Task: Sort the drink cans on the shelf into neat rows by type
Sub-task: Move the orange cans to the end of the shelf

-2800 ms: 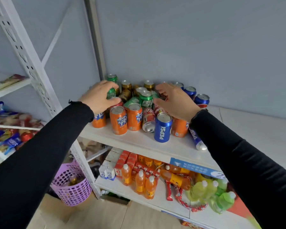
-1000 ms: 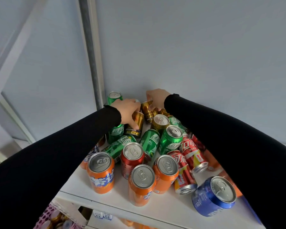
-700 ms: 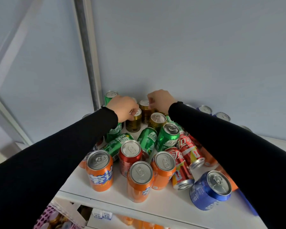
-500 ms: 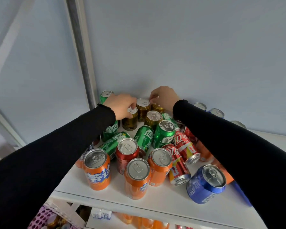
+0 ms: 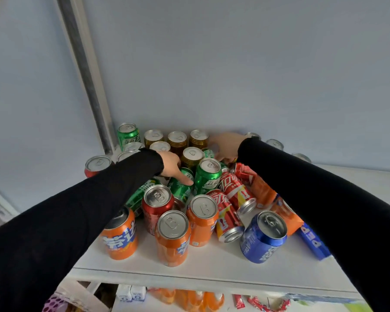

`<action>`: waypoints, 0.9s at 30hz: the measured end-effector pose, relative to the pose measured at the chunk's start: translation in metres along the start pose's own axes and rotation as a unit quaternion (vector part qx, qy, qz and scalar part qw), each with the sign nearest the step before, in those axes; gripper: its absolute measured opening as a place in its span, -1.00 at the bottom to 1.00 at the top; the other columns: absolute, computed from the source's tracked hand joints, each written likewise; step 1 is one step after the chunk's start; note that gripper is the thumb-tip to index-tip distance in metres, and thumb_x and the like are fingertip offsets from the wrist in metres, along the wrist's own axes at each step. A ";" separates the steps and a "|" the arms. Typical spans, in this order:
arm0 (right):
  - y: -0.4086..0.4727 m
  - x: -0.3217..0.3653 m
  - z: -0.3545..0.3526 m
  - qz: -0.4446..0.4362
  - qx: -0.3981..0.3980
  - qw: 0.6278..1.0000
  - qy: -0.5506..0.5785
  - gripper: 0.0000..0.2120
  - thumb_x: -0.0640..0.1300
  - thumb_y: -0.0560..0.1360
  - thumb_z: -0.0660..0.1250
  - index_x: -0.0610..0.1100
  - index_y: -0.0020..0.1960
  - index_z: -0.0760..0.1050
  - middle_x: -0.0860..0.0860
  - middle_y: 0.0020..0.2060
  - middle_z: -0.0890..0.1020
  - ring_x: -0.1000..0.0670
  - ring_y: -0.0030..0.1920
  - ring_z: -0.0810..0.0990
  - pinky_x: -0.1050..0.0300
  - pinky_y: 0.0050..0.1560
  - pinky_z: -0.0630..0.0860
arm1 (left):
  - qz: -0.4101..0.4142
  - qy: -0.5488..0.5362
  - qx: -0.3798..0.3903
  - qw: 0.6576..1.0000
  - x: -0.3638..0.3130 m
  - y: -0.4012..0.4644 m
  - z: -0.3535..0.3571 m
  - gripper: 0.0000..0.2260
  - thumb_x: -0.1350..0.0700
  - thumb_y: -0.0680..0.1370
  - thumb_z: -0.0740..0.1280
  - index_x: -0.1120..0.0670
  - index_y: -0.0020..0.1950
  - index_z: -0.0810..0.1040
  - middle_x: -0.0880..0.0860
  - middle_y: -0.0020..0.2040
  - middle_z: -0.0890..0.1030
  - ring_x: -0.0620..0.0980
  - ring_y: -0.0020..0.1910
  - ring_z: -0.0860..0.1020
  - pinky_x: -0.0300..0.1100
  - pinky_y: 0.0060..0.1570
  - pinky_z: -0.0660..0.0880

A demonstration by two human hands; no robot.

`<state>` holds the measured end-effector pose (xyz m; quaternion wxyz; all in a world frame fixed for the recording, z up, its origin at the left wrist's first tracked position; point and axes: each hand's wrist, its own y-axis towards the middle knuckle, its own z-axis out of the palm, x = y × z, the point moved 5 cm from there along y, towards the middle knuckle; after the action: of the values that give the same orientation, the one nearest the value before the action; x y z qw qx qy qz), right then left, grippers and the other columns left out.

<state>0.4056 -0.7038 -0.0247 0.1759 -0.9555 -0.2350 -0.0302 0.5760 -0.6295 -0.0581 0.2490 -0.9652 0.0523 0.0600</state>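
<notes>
Head view: drink cans crowd the white shelf (image 5: 212,266) across the centre of the frame, mixed types. Gold cans (image 5: 177,140) stand at upper centre by the wall; orange cans (image 5: 172,237) stand upright at lower centre; red cans (image 5: 236,194) and a tipped green can (image 5: 180,188) lie in the middle; a blue can (image 5: 263,237) leans at lower right. Judged rigid, smooth and slippery, probably full and fairly heavy; the round ones on their sides may roll. Best grip is around the side wall, mid-height.

Left hand (image 5: 172,168), centre frame, is half curled, fingertips touching the tipped green can, not wrapped around it. Right hand (image 5: 226,148), upper centre, reaches among the back cans; its fingers are hidden, so its grip cannot be told.
</notes>
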 end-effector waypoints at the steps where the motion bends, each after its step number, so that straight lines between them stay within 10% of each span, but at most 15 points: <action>1: 0.001 0.004 0.000 -0.001 0.003 0.999 -0.033 -0.57 -0.17 0.56 0.38 -0.18 0.40 0.40 -0.09 -0.06 0.63 -0.08 -0.27 0.65 0.04 -0.15 0.65 | -0.003 -0.013 0.006 1.000 0.000 0.000 0.001 -0.18 -0.51 0.31 0.37 0.09 0.31 0.55 0.05 0.19 0.62 0.02 0.12 0.58 0.03 0.21 0.53; 9: 0.016 0.015 0.004 0.044 0.131 0.990 0.001 -0.12 -0.38 0.46 0.46 -0.07 0.61 0.06 -0.31 0.40 0.39 -0.29 -0.08 0.68 -0.22 0.01 0.65 | 0.009 -0.120 -0.016 0.993 -0.003 -0.003 0.004 -0.19 -0.31 0.39 0.48 0.14 0.48 0.39 0.09 0.28 0.55 0.02 0.11 0.54 -0.05 0.19 0.53; 16: 0.013 0.010 0.009 0.038 0.147 0.988 -0.006 -0.07 -0.42 0.44 0.45 0.12 0.56 0.04 -0.22 -0.06 0.51 -0.29 -0.14 0.69 -0.23 -0.03 0.66 | 0.020 -0.160 -0.035 0.986 -0.003 -0.007 0.004 -0.25 -0.24 0.39 0.53 0.12 0.43 0.40 0.07 0.23 0.54 0.04 0.14 0.57 0.01 0.18 0.58; 22: 0.001 0.020 0.007 0.017 0.198 0.979 -0.034 -0.18 -0.42 0.43 0.47 -0.15 0.55 0.14 -0.42 0.13 0.53 -0.40 -0.02 0.66 -0.24 -0.07 0.66 | 0.028 -0.167 -0.054 0.984 -0.003 -0.013 0.002 -0.32 -0.21 0.38 0.55 0.09 0.36 0.43 0.04 0.18 0.55 0.01 0.10 0.57 -0.03 0.11 0.60; 27: -0.007 0.005 -0.003 -0.007 0.068 0.998 0.011 -0.20 -0.28 0.46 0.49 -0.06 0.56 0.15 -0.12 -0.15 0.60 -0.11 -0.28 0.68 -0.11 -0.14 0.68 | 0.040 -0.167 -0.102 0.980 0.001 -0.025 -0.003 -0.38 -0.22 0.33 0.58 -0.01 0.25 0.43 -0.02 0.10 0.55 -0.05 0.00 0.58 -0.09 -0.06 0.62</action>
<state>0.4066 -0.6968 -0.0191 0.2433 -0.9390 -0.2416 -0.0262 0.5801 -0.6091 -0.0435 0.1517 -0.9590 0.0421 0.2357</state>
